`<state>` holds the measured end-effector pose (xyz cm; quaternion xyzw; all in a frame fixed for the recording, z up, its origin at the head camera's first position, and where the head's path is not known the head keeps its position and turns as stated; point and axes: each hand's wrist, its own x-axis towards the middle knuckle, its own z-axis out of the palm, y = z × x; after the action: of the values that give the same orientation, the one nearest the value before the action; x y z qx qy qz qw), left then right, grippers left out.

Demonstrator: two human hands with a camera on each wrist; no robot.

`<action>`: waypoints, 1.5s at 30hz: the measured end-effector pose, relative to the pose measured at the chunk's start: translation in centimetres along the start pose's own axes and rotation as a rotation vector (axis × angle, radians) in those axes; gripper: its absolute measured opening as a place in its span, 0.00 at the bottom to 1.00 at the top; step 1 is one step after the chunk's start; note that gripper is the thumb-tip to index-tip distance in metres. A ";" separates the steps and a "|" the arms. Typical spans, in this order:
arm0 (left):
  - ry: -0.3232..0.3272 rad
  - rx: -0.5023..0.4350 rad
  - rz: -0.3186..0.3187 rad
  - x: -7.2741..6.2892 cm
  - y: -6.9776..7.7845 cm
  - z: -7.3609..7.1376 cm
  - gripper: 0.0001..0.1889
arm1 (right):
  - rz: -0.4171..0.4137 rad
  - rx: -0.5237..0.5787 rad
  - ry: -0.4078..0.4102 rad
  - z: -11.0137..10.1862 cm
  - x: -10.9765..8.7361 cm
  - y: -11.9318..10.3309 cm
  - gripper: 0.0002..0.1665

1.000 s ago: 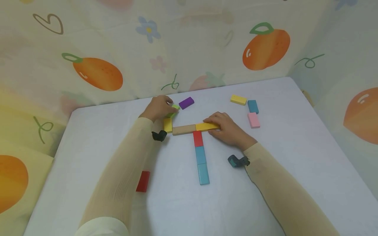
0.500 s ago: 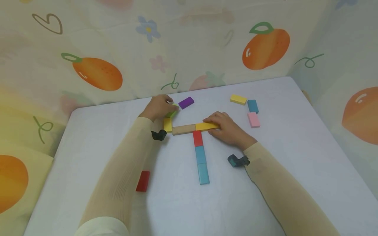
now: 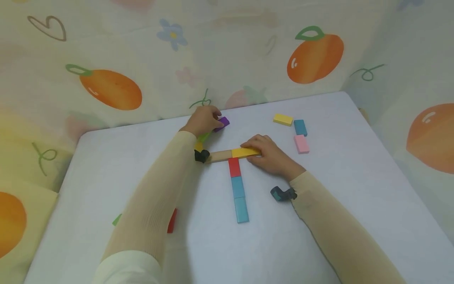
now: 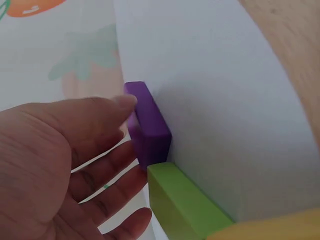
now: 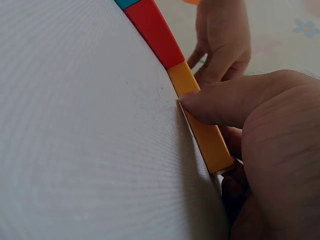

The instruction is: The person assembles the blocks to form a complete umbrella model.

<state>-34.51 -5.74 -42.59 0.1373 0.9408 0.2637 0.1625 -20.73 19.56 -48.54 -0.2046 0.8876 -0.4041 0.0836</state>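
- Clock centred on the plain wooden block [image 3: 220,156], and here's the left hand [image 3: 203,120] at eleven: thumb on the purple block [image 4: 152,117] at twelve, other fingers spread and loosely bent; firm pinch or mere touch, I can't tell!
- Round at ten, the lemon block [image 3: 199,146] peeks past the wrist, the green block [image 4: 182,197] leading on towards one. Green and purple ends look nearly touching, so I'd judge a light hold on purple's long sides, moved slowly, spares green a knock.
- Over at three, the right hand [image 3: 271,157] has thumb and fingers gripping the gold block [image 3: 244,152]. Steady, gentle pressure should avoid shoving the red block [image 3: 234,167] at four, ahead of two blue blocks [image 3: 238,187] at five.
- Now the surface: a white-covered table [image 3: 273,244], probably slippery enough for blocks to slide. Another red block [image 3: 172,221] sits half hidden at seven.
- Out right, a loose yellow block [image 3: 283,119] at two, then a loose blue block [image 3: 300,127] and a pink block [image 3: 302,144] near three.
- And the room: fruit-printed fabric [image 3: 227,51] sweeping from ten round to three.
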 end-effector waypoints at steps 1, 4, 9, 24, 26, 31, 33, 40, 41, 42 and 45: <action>0.001 0.002 -0.001 0.0 0.0 0.0 0.20 | 0.000 -0.002 0.000 0.1 0.1 0.0 0.26; 0.006 0.007 -0.003 0.1 -0.1 -0.1 0.20 | -0.006 -0.019 0.004 0.1 0.2 -0.1 0.26; 0.005 -0.008 -0.023 0.1 -0.3 -0.2 0.19 | -0.003 -0.027 0.009 0.0 0.2 0.0 0.26; 0.015 0.000 0.002 -0.1 -0.7 -0.2 0.19 | 0.005 -0.006 0.012 0.1 -0.1 -0.1 0.26; 0.015 -0.003 -0.001 -0.2 -0.6 -0.2 0.18 | 0.004 -0.008 0.012 0.1 -0.1 -0.1 0.26; 0.022 -0.016 -0.002 -0.3 -0.6 -0.3 0.18 | -0.001 -0.011 0.013 0.2 -0.1 -0.1 0.26; 0.028 -0.016 0.003 -0.3 -0.8 -0.3 0.18 | -0.011 -0.011 0.016 0.1 -0.1 -0.1 0.26; 0.045 -0.008 -0.003 -0.7 -1.3 -0.7 0.21 | -0.052 -0.015 0.022 0.1 -0.1 -0.4 0.25; 0.052 -0.009 0.002 -0.9 -1.3 -0.8 0.21 | -0.051 -0.016 0.022 0.1 -0.1 -0.4 0.25; 0.058 -0.009 0.007 -1.1 -1.3 -1.0 0.22 | -0.049 -0.017 0.022 0.1 -0.2 -0.4 0.25; 0.074 -0.021 0.026 -1.8 -1.4 -1.4 0.23 | -0.033 -0.023 0.023 0.0 -0.2 -0.4 0.25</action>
<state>-33.65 -8.15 -41.78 0.1379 0.9415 0.2808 0.1255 -20.41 19.43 -48.30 -0.2156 0.8895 -0.3976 0.0645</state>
